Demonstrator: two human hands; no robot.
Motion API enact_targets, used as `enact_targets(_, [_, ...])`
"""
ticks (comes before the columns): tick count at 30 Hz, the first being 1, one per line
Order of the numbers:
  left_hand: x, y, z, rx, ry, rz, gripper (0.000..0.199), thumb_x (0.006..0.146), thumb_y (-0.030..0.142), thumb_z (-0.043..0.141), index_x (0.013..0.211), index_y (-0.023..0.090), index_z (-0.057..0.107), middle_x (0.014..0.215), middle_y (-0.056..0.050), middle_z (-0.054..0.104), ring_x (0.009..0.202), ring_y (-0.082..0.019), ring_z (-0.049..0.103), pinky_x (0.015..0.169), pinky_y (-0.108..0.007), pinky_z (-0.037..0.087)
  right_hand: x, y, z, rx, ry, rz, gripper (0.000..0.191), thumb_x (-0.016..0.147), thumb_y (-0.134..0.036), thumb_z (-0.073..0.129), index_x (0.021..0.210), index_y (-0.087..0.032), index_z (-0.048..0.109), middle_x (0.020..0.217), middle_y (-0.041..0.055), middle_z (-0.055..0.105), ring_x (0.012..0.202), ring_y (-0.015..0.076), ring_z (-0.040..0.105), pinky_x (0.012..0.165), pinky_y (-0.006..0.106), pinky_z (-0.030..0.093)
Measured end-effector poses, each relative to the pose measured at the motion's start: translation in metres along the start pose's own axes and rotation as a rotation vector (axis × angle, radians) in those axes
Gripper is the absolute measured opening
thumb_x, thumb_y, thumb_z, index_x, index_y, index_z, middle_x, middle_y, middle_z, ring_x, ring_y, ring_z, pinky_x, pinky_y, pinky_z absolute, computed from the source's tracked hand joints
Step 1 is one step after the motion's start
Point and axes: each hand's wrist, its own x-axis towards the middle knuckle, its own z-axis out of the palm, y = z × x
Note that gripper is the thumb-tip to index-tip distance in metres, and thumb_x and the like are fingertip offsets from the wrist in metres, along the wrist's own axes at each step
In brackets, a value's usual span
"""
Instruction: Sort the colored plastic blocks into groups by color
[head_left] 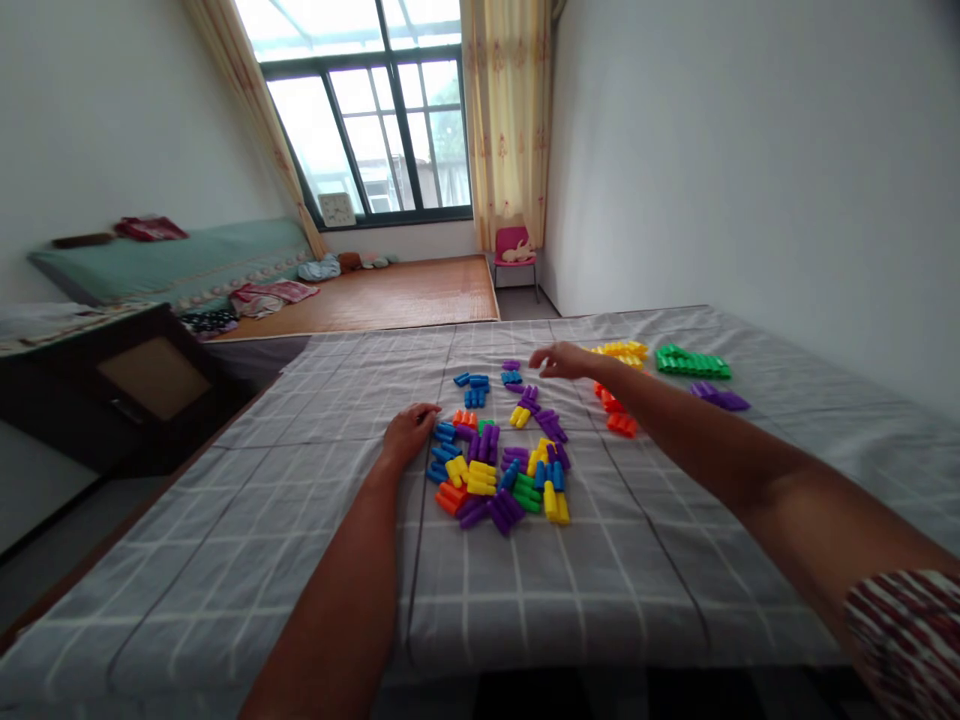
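Well forward, right hand (561,360) outstretched; left hand (407,434) beside blue pieces (445,432); finger closure unclear.

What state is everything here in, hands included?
Mixed pieces: loosely spread
Left hand: beside those pieces, grip unclear
Right hand: fingers bent, grip unclear
Green row: gathered apart
Tablecloth: spread out, slightly wrinkled
Curtains: drawn aside
Pink chair: holding a toy

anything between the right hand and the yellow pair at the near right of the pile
Yes: from the right hand, purple pieces lie in between, then a blue pair at the far side of the yellow pair. All lie low, so reaching over them looks possible.
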Motion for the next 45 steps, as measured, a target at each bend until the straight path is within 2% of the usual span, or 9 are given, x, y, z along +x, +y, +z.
enact_targets(4, [0.002,-0.004,0.002,0.001,0.003,0.006,0.030,0.088,0.030,0.047,0.103,0.022,0.072,0.108,-0.004,0.073,0.103,-0.019,0.065,0.091,-0.029,0.049,-0.004,-0.055,0.021,0.012,-0.180,-0.374,0.046,0.072,-0.013,0.071,0.117,-0.023,0.069,0.104,0.0033,0.071,0.089,0.0160,0.064,0.077,0.023,0.047])
enact_targets(11, [0.002,-0.004,0.002,0.013,0.008,-0.002,0.029,0.088,0.029,0.048,0.102,0.022,0.072,0.108,-0.004,0.073,0.101,-0.019,0.065,0.089,-0.029,0.049,-0.010,-0.067,0.032,-0.078,-0.073,-0.398,0.029,0.070,-0.017,0.072,0.100,-0.017,0.070,0.097,0.0051,0.070,0.089,0.0177,0.062,0.078,0.026,0.046])
enact_targets(16, [0.001,-0.001,0.001,0.016,0.005,-0.011,0.029,0.087,0.029,0.048,0.102,0.023,0.072,0.108,-0.003,0.073,0.100,-0.019,0.066,0.088,-0.028,0.050,-0.010,-0.013,-0.004,0.101,0.137,0.041,0.037,0.079,-0.029,0.068,0.114,-0.016,0.064,0.100,0.0059,0.071,0.082,0.0146,0.065,0.073,0.023,0.048])
enact_targets(21, [0.001,-0.003,0.002,0.008,0.005,-0.007,0.029,0.088,0.029,0.047,0.102,0.023,0.072,0.109,-0.004,0.072,0.101,-0.019,0.065,0.088,-0.028,0.049,-0.014,0.067,-0.025,-0.096,0.255,0.548,0.033,0.083,-0.033,0.062,0.112,-0.017,0.067,0.107,0.0081,0.072,0.092,0.0186,0.066,0.076,0.025,0.047])
enact_targets(25, [0.001,-0.004,0.002,-0.009,0.009,0.011,0.029,0.088,0.029,0.047,0.101,0.023,0.072,0.108,-0.003,0.073,0.102,-0.018,0.065,0.090,-0.027,0.048,-0.013,0.097,-0.015,-0.203,0.207,0.661,0.034,0.082,-0.035,0.061,0.110,-0.017,0.070,0.109,0.0099,0.071,0.098,0.0216,0.065,0.076,0.026,0.047])
enact_targets(31, [-0.001,-0.002,0.001,-0.016,0.013,-0.007,0.029,0.088,0.028,0.048,0.102,0.023,0.073,0.107,-0.003,0.073,0.099,-0.019,0.066,0.090,-0.028,0.049,-0.009,0.099,-0.009,-0.217,0.117,0.700,0.039,0.084,-0.040,0.060,0.113,-0.015,0.069,0.115,0.0149,0.068,0.100,0.0253,0.064,0.075,0.031,0.046])
enact_targets(35, [-0.002,0.002,0.000,-0.010,0.015,-0.018,0.028,0.086,0.028,0.052,0.104,0.025,0.073,0.105,-0.003,0.074,0.098,-0.019,0.066,0.090,-0.028,0.050,-0.009,0.062,-0.018,-0.253,0.185,0.582,0.036,0.088,-0.040,0.057,0.114,-0.017,0.068,0.118,0.0141,0.066,0.103,0.0239,0.062,0.079,0.030,0.046])
enact_targets(42, [-0.003,0.004,0.002,-0.028,0.025,-0.067,0.029,0.084,0.030,0.055,0.106,0.024,0.074,0.101,-0.003,0.075,0.099,-0.020,0.066,0.090,-0.028,0.050,-0.036,-0.121,0.006,0.191,-0.074,-0.440,0.027,0.088,-0.040,0.058,0.107,-0.024,0.070,0.093,0.0006,0.073,0.076,0.0132,0.065,0.068,0.022,0.044])
enact_targets(45, [-0.003,0.004,0.002,-0.026,0.023,-0.051,0.029,0.085,0.030,0.055,0.106,0.024,0.074,0.101,-0.003,0.075,0.099,-0.020,0.066,0.091,-0.028,0.050,-0.054,-0.180,0.029,0.058,-0.088,-0.419,0.036,0.080,-0.052,0.066,0.100,-0.024,0.071,0.086,0.0030,0.072,0.072,0.0155,0.064,0.060,0.023,0.040])
